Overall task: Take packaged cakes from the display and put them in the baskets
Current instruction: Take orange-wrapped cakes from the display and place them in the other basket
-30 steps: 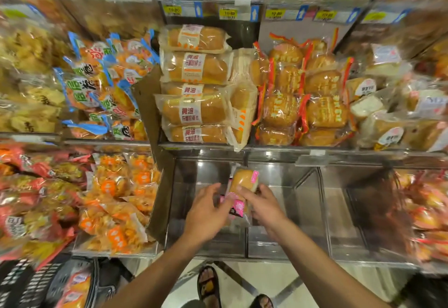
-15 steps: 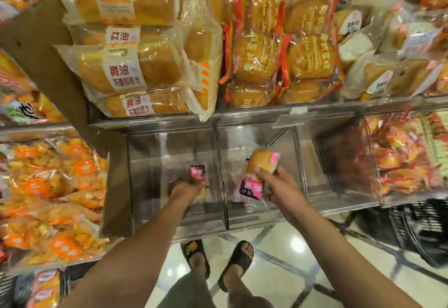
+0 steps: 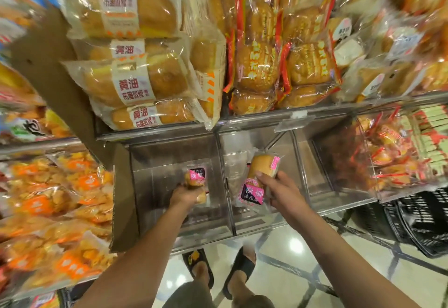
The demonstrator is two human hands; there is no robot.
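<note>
Inside the left steel bin (image 3: 155, 169) of the lower display, my left hand (image 3: 184, 195) grips a small packaged cake with a pink and black label (image 3: 196, 177). My right hand (image 3: 282, 190) holds a second packaged cake (image 3: 260, 170) of the same kind in front of the middle bin (image 3: 286, 147), its pink label hanging below my thumb. A stack of black plastic baskets (image 3: 421, 225) stands on the floor at the right edge.
Above the bins, a shelf is packed with butter bread loaves (image 3: 131, 82) and round buns in red-trimmed bags (image 3: 259, 65). Orange snack packs (image 3: 55, 201) fill the left shelf, and red-wrapped packs (image 3: 392, 160) the right bin. A cardboard divider (image 3: 121, 198) stands left of the bins. My sandalled feet (image 3: 218, 269) are on the tiled floor.
One second ago both hands held one cake together in front of the bins. My left hand has since reached into the left bin and taken a second cake; the view tilted down and right.
</note>
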